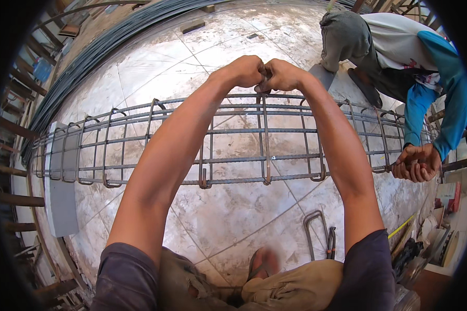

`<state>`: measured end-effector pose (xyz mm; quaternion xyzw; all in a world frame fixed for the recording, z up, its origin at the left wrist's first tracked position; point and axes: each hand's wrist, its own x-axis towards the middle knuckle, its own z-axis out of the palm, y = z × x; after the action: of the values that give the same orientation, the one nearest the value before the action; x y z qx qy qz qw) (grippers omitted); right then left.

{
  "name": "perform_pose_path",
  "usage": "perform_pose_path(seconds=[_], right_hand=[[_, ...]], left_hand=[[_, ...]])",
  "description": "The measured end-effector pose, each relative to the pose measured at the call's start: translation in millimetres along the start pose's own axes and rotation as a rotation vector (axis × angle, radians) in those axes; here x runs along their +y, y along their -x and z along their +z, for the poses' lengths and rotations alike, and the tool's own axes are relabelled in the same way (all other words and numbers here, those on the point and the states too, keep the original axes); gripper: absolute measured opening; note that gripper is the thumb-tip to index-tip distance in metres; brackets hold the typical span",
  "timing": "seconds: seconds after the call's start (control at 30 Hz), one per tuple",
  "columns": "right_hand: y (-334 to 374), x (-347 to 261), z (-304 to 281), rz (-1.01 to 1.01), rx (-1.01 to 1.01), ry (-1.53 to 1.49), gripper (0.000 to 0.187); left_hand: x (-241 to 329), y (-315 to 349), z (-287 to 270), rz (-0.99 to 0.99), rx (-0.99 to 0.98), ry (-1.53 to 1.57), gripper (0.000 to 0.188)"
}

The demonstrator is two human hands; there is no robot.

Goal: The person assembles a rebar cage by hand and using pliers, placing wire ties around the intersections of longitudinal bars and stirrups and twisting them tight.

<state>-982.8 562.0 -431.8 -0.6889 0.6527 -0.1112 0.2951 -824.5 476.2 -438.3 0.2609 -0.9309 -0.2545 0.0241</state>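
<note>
Up at twelve o'clock, here's the action: left hand (245, 71) and right hand (287, 75) meet knuckle to knuckle, right by the far edge of the rebar cage (268, 157), where a hoop (265, 116) reaches the far bar (290, 97). The fingers on both sides are curled in close, but what they pinch is hidden, so I can't tell how tightly they are shut or on what. The step in hand looks like close work on that joint; the next move would call for steady arms and a firm hold (no easy thing at full stretch). The cage itself runs from nine o'clock across to three, where a co-worker's hands (417, 163) sit at its near edge. Underfoot, a pale tiled floor (233, 217), smeared and stained, with a bent steel rod (307, 233) lying between four and five. Over at nine, a grey block (62, 202) sits at the cage's end; long dark rods (88, 67) sweep round between ten and eleven, and a small block (192, 26) lies nearer twelve.
</note>
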Motion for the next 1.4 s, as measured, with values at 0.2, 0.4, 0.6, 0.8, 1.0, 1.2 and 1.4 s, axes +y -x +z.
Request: perform_pose_path(seconds=[0.2, 0.4, 0.6, 0.8, 1.0, 1.2, 1.4], right_hand=[[-17, 18, 8, 0.111, 0.030, -0.277, 0.018], [-14, 29, 5, 0.244, 0.011, -0.474, 0.019], [-16, 42, 8, 0.337, -0.008, -0.615, 0.018], [-9, 53, 11, 0.346, -0.056, -0.753, 0.019], [-11, 61, 20, 0.395, -0.008, -0.814, 0.014], [5, 65, 23, 0.382, 0.076, -0.354, 0.029], [34, 33, 18, 0.139, 0.176, -0.327, 0.029]], left_hand=[[9, 30, 8, 0.186, 0.592, -0.148, 0.026], [12, 54, 32, 0.046, 0.348, 0.016, 0.033], [25, 41, 45, -0.036, 0.317, -0.052, 0.026], [30, 34, 66, 0.031, 0.491, -0.246, 0.019], [22, 31, 69, 0.108, 0.494, -0.346, 0.022], [8, 20, 63, -0.254, 0.260, 0.260, 0.031], [-14, -1, 52, -0.330, 0.030, 0.491, 0.031]])
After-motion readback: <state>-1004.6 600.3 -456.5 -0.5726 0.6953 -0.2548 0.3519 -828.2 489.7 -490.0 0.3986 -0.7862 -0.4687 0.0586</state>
